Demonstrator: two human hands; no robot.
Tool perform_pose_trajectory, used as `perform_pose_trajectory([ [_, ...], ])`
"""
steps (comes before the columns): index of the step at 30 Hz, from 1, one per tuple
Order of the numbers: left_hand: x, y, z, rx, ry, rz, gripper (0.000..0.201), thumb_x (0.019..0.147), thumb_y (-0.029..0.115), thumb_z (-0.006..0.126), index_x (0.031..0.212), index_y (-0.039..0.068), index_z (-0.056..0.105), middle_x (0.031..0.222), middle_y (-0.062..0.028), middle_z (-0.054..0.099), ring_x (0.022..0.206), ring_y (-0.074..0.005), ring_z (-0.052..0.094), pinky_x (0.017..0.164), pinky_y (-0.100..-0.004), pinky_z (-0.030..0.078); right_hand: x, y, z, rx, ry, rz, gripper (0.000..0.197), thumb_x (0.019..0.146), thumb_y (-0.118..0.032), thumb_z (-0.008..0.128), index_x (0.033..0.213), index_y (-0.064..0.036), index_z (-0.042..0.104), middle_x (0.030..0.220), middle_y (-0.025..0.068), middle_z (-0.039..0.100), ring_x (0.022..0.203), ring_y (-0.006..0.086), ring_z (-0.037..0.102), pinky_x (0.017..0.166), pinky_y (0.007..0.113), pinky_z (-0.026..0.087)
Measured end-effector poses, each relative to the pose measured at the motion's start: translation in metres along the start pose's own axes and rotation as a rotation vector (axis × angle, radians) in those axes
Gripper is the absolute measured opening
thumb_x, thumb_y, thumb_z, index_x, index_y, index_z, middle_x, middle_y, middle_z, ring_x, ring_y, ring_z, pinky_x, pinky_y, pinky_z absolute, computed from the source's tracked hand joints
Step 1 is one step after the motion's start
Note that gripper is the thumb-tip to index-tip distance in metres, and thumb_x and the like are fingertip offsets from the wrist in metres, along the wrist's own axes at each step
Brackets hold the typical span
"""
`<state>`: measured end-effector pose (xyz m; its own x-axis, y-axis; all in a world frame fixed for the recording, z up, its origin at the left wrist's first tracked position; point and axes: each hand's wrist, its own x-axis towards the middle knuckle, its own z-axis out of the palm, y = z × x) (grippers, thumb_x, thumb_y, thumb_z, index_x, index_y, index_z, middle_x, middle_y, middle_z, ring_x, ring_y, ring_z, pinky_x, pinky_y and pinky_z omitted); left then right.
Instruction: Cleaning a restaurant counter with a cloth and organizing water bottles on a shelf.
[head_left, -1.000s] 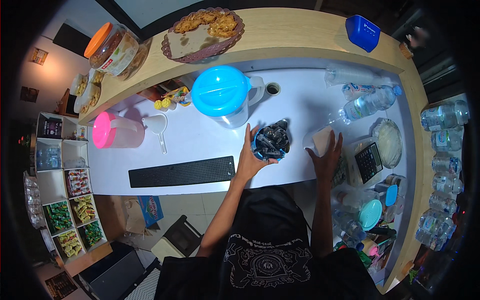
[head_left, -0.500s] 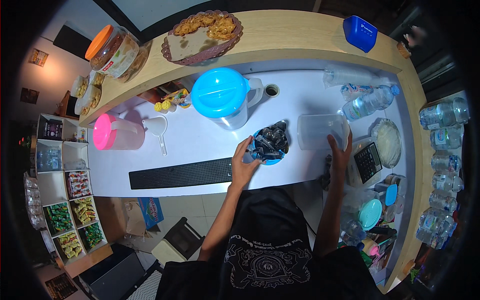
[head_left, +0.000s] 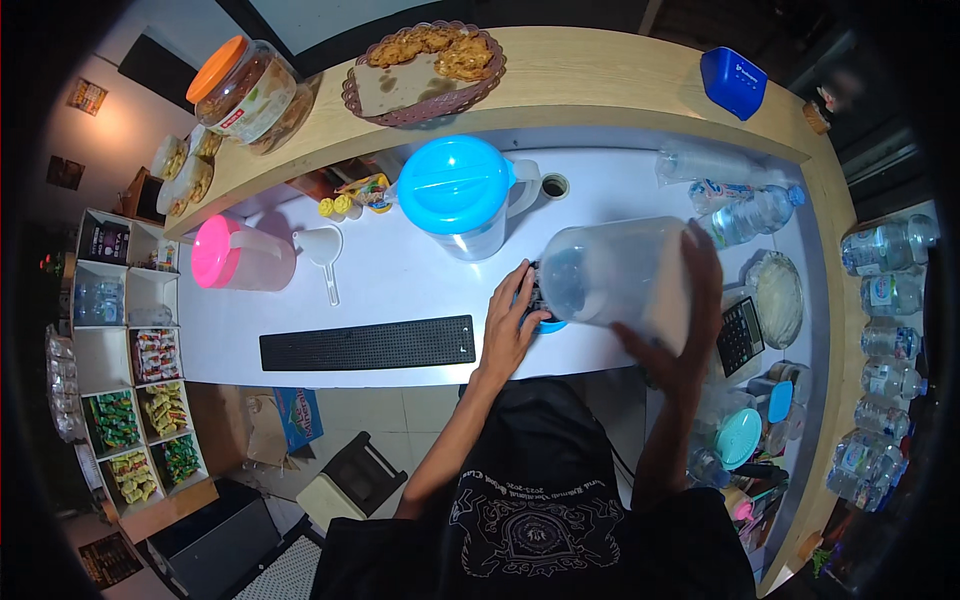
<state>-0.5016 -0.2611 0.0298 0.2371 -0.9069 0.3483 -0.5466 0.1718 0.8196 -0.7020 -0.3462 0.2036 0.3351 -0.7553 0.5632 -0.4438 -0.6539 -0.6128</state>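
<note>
My left hand (head_left: 512, 325) curls along the left side of a small blue tub (head_left: 550, 326), fingers against its edge. Glossy black pieces (head_left: 537, 292), which look like plastic spoons, fill the tub. Most of the tub is hidden behind a large translucent plastic container (head_left: 625, 270), held tilted on its side with its rounded left end over the tub. My right hand (head_left: 690, 325) grips that container at its right end, thumb below and fingers on top, blurred by motion. Inside the container I cannot make out any contents.
A blue-lidded pitcher (head_left: 455, 195) stands behind my hands. To the left are a pink-lidded pitcher (head_left: 240, 255), a white funnel (head_left: 322, 250) and a black rubber mat (head_left: 368, 343). At right lie water bottles (head_left: 745, 212) and a calculator (head_left: 740, 335). A raised wooden ledge (head_left: 590, 85) curves behind.
My right hand has lifted the translucent container and brought it left over the blue tub, covering most of it. My left hand has stayed at the tub. The view has shifted slightly.
</note>
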Motion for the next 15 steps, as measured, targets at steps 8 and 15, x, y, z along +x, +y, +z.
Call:
perform_pose_trajectory([
  [8,-0.006,-0.021,0.016,-0.357,-0.09,-0.222,0.046,0.09,0.008,0.066,0.135,0.0,0.059,0.147,-0.0222,0.051,0.138,-0.0448,0.044,0.114,-0.0487,0.038,-0.003,-0.04,0.038,-0.046,-0.271,-0.072,0.104,0.051,-0.018,0.095,0.146,-0.02,0.052,0.154,0.0185,0.039,0.133,0.0427,0.047,0.103,0.049,0.049],
  [15,-0.008,-0.012,0.014,-0.29,0.017,-0.312,0.113,0.073,0.023,0.088,0.16,0.002,0.019,0.162,-0.0226,0.032,0.147,-0.0386,0.035,0.117,-0.0436,0.035,-0.019,-0.009,0.062,-0.076,-0.299,-0.026,0.109,0.052,-0.018,0.096,0.148,-0.0206,0.047,0.154,0.0177,0.038,0.133,0.043,0.046,0.102,0.05,0.05],
])
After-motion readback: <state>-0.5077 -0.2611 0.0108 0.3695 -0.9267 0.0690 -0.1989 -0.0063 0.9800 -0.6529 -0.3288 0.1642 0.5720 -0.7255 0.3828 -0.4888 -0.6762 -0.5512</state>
